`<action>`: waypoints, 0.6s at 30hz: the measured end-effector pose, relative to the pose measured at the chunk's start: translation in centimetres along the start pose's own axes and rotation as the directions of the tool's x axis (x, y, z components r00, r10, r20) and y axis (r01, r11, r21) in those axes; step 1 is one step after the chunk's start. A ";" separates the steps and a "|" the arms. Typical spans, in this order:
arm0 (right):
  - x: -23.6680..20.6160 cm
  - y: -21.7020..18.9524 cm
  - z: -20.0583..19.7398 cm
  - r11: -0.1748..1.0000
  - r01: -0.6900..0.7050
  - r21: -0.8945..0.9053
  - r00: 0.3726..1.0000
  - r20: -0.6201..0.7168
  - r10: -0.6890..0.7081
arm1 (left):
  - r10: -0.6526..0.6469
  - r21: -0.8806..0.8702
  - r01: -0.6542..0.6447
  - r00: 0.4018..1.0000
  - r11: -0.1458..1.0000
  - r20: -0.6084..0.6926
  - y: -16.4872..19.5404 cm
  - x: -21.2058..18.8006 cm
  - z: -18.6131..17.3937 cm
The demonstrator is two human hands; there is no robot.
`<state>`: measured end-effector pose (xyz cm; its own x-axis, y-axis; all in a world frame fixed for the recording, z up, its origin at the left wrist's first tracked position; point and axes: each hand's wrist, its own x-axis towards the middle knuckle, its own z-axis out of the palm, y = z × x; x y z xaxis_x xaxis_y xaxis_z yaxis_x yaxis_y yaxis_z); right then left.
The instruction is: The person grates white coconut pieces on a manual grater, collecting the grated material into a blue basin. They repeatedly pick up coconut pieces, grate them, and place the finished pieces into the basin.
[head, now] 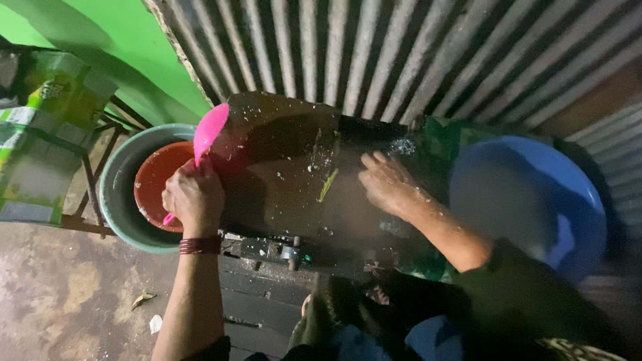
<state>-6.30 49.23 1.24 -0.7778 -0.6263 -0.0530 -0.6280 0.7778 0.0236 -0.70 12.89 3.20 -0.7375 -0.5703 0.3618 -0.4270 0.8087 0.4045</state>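
My left hand [194,197] grips the handle of a pink plastic scoop [209,130], tilted against the left edge of a dark, wet slab [287,194]. Below the scoop sits a red bowl [155,180] inside a grey-green basin [120,194]. My right hand [386,184] rests flat on the slab, fingers spread, speckled with white flecks. White bits and a green strip [327,185] lie on the slab between my hands.
A large blue basin [535,194] stands to the right. A corrugated metal wall [401,53] rises behind the slab, beside a green wall [134,40]. A green-and-white sack [40,140] rests on a metal frame at left. Stained concrete floor [73,301] lies below.
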 end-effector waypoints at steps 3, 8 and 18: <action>0.0 0.9 0.5 0.958 0.005 0.288 0.999 -0.039 0.007 | 0.038 0.019 -0.038 0.999 0.999 0.035 0.0 -0.2 0.0; 1.2 0.7 0.9 0.965 -0.103 0.240 0.987 0.144 0.070 | 0.024 0.012 -0.025 0.999 1.000 0.041 0.2 -0.3 -0.5; 1.3 -2.6 -1.7 0.975 -0.086 0.207 0.991 0.118 0.063 | -0.009 -0.003 0.009 0.999 1.000 0.034 0.0 -0.5 -0.7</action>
<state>-5.77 46.33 2.85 -0.8070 -0.5659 -0.1690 -0.5395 0.8228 -0.1789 0.03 13.12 3.57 -0.7507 -0.5725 0.3296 -0.4324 0.8030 0.4101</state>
